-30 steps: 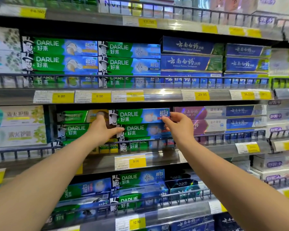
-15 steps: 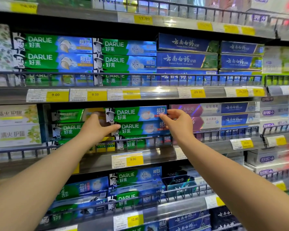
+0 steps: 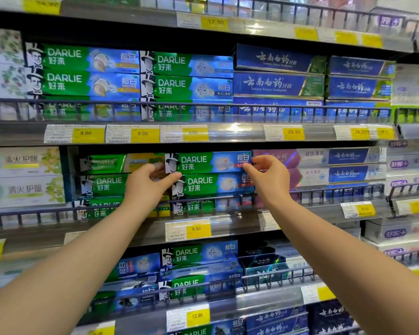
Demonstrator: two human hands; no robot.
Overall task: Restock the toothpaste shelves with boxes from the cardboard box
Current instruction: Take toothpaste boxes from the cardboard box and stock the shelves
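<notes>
Gripping top DARLIE box (image 3: 211,162) by both ends. Left hand (image 3: 148,187) curled round left end, thumb underneath; right hand (image 3: 270,176) pinching right end, seemingly at the lower corner. Resting atop DARLIE stack (image 3: 215,184), mid-length of middle shelf (image 3: 240,218), behind front rail, beside purple boxes (image 3: 300,157).

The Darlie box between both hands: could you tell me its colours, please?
Darlie box: green fading to blue, white lettering; head view.

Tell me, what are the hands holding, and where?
One Darlie box, by its two ends: the left hand grips the left end, the right hand pinches the right end.
</notes>
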